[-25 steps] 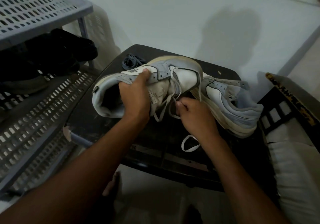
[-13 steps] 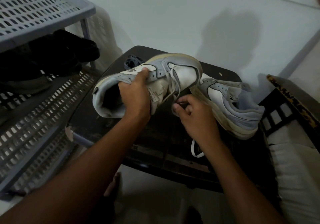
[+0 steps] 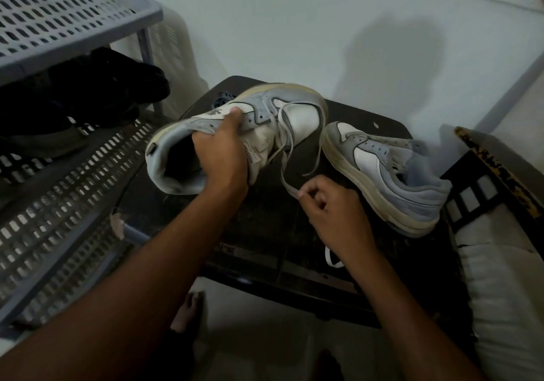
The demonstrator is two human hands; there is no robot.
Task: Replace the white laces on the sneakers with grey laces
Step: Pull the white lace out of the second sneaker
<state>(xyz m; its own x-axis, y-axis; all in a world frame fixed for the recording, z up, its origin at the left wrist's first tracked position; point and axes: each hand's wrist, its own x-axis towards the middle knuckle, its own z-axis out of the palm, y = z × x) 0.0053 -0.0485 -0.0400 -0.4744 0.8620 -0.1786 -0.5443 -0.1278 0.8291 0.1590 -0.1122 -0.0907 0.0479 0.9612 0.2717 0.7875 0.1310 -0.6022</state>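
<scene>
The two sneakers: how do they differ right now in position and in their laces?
The held sneaker is lifted on its side in the left hand; the other sneaker rests on the dark table, untouched. The held one still has a white lace, pinched by the right hand; the other shows none. Both are grey and white.

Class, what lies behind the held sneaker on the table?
A bundle of grey laces pokes out behind the held sneaker, which the left hand grips. Most of the bundle is covered.
</scene>
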